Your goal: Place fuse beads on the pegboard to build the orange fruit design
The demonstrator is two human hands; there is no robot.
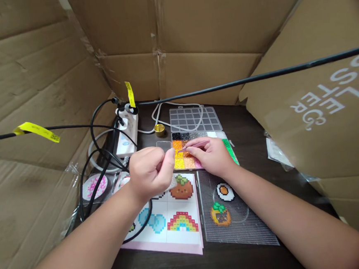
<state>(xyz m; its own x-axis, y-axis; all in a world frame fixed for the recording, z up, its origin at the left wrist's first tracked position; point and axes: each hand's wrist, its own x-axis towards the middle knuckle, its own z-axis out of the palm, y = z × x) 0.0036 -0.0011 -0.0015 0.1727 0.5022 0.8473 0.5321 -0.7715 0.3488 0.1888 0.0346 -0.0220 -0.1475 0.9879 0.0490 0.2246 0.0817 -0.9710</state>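
Note:
My right hand (212,154) pinches a pair of pink tweezers (197,145). Their tips reach over the orange and yellow compartments of a divided bead box (180,169). My left hand (151,170) is closed in a fist above a printed pattern sheet (181,240), just left of the box; whatever lies inside its fingers is hidden. To the right of the sheet lies a clear pegboard (255,230). On it are a fried-egg bead figure (225,192) and an orange fruit bead figure (221,215) with green leaves and a dark middle.
A white power strip (126,134) with tangled black cables (95,147) stands at left. Behind are the clear box lid (195,118) and a small gold cup (159,130). A round dish of pink beads (94,186) sits at left. Cardboard walls (204,20) enclose the table.

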